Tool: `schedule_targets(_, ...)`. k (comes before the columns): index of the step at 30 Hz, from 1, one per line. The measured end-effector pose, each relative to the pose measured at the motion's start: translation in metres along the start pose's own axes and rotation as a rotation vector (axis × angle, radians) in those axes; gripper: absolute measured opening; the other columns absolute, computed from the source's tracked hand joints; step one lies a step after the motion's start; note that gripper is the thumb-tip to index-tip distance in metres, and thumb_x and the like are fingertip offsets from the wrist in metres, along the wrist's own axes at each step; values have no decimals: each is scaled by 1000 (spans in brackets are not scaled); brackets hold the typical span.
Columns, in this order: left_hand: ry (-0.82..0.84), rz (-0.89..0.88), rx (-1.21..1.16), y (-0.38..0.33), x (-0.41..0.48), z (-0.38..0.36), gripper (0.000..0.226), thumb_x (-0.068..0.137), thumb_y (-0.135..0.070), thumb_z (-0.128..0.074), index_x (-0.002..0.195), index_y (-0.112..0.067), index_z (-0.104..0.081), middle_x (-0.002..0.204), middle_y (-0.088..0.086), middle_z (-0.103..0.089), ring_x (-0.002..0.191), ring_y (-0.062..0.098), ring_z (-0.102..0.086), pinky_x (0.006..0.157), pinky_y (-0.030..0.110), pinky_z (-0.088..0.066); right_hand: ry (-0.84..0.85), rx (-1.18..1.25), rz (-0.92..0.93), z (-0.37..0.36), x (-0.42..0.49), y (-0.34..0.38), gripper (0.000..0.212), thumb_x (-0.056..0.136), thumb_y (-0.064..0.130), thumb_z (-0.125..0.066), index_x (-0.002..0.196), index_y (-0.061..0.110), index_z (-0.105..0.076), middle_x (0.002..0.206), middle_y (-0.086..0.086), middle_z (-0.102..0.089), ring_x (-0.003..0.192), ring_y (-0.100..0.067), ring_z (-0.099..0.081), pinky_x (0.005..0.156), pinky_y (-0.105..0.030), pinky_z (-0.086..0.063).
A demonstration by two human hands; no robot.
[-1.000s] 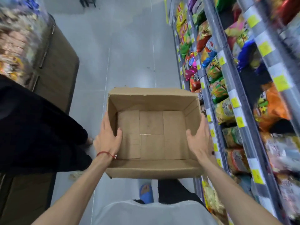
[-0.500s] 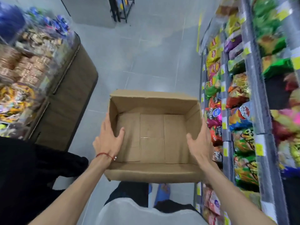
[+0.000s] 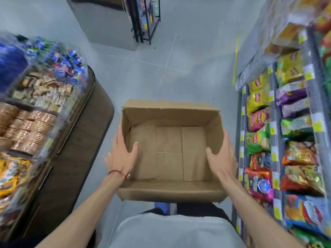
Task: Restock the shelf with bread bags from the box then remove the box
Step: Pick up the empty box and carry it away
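Box point(image 3: 170, 153) empty, centre frame, clamped between left hand point(image 3: 123, 154) and right hand point(image 3: 221, 158). Counter point(image 3: 75, 140) at 9 o'clock, shelf point(image 3: 275, 158) at 3 o'clock. Floor point(image 3: 152, 72) open at 12 o'clock.

Matt brown cardboard box point(image 3: 170, 149) (top edges torn rough); glossy plastic snack bags point(image 3: 258, 138); smooth grey tiled floor point(image 3: 152, 76); dark wood-look cabinet point(image 3: 78, 140).

Floor point(image 3: 161, 68): pale grey tiles with thin joints, running down the aisle.
Left: dark brown counter point(image 3: 80, 140) with a rounded corner, packaged sweets point(image 3: 44, 83) stacked on top.
Right: grey shelf point(image 3: 275, 158) with yellow price tags, packed with snack bags point(image 3: 258, 140).
Far: grey block point(image 3: 107, 24) beside a black wire rack point(image 3: 146, 18).
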State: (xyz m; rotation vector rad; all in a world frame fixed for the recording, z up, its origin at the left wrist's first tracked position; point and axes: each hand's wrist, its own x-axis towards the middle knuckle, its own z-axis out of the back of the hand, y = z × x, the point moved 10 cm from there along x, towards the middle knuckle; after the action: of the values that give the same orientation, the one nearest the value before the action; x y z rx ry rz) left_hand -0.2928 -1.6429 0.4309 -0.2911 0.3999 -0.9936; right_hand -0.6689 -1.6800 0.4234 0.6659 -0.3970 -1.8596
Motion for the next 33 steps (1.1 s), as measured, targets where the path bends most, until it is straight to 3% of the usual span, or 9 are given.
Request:
schedule_targets(8,-57,98,4,-59,170,7,88,86,-46,-56,153,-41,0,157,-8,-28,121,34,-56,92,44,-45,114,-3,81,-33,189,106,94,94,31,-66,163,34,-2,169,0,-24,142,-34,-44,111,-53,-41)
schedule_targets(16,-121,228,14,-98,301,27,93,82,-47,-57,151,-45,5,155,-8,-31,100,44,-64,87,50,-50,199,-53,189,-49,346,229,95,92,32,-65,163,34,-2,169,1,-22,141,-34,-45,109,-50,-41)
schedule_targets(20,-141,338,-14,-94,385,31,92,82,-46,-57,151,-45,4,157,-9,-27,104,46,-62,90,50,-47,258,-73,267,-80,430,312,94,91,29,-65,163,34,-3,169,3,-22,144,-32,-43,111,-48,-38)
schedule_targets(27,-150,430,-37,-84,569,59,88,85,-47,-55,154,-38,-2,157,-6,-27,112,41,-60,96,48,-44,293,-82,325,-149,545,458,100,86,18,-64,161,39,-2,167,2,-25,133,-37,-52,103,-49,-45)
schedule_targets(33,-190,400,-68,-81,701,97,89,82,-50,-52,152,-40,2,154,-1,-34,103,37,-65,86,48,-54,295,-73,373,-189,629,574,101,85,15,-65,161,38,-2,165,0,-27,132,-34,-52,100,-48,-47)
